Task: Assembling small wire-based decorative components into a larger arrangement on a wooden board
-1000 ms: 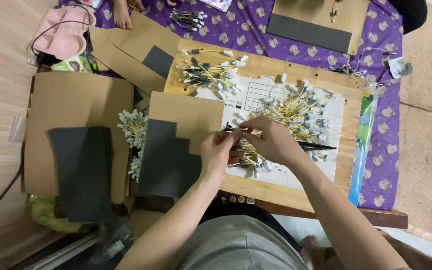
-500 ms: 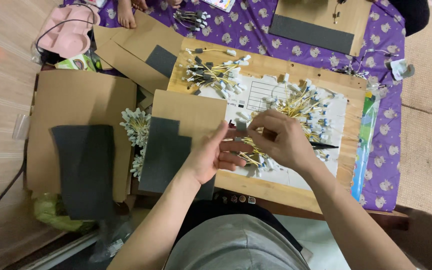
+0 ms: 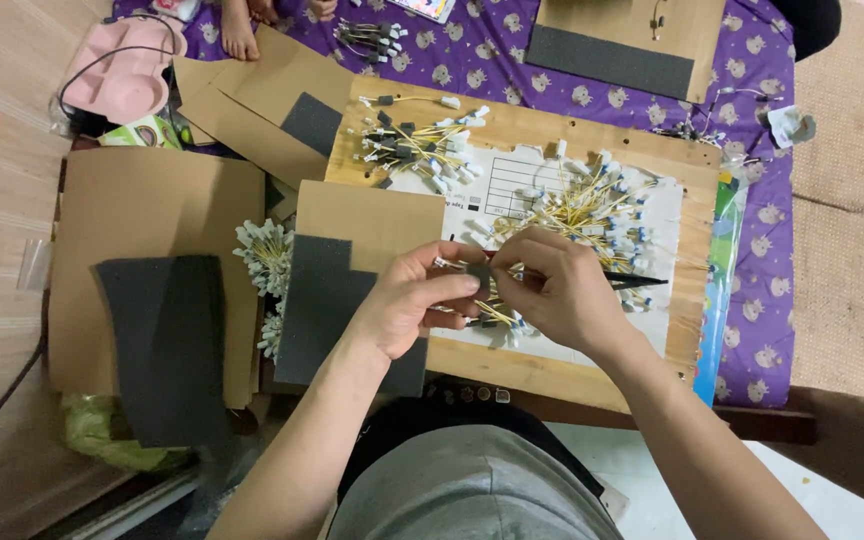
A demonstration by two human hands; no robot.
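Item: small wire lead (image 3: 480, 278), yellow strands with a white plug, pinched between our left hand (image 3: 414, 305) and right hand (image 3: 560, 290), both grips closed on it, above the wooden desk (image 3: 512, 365). Probably light, limp, kink-prone; best held by the plug.

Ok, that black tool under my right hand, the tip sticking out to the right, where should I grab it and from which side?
Probably by the middle of its shaft, coming down from above. The black tool lies flat on the white sheet, pointing right, and the right hand covers its other end. The yellow wires crowd it from the far side, so a pinch from overhead looks the least tangled.
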